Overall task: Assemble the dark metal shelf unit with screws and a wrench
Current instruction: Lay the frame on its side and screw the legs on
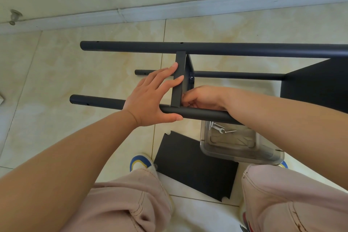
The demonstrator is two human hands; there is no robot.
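knees in pale trousers sat closest to me, with a loose shelf panel flat on the floor tiles between the shoes. beyond it the shelf unit lay on its side, its long tubes running left to right, open tube ends pointing left and a fitted shelf at the right edge of view. my left hand was spread flat, fingertips pressed on the upright shelf panel, thumb under the near tube. my right hand curled behind that panel, pinching something i could not make out. i judged the steel stiff, fairly light, smooth-painted and a bit slippery; the tubes gave the surest hold. a wrench lay in the clear plastic tub.
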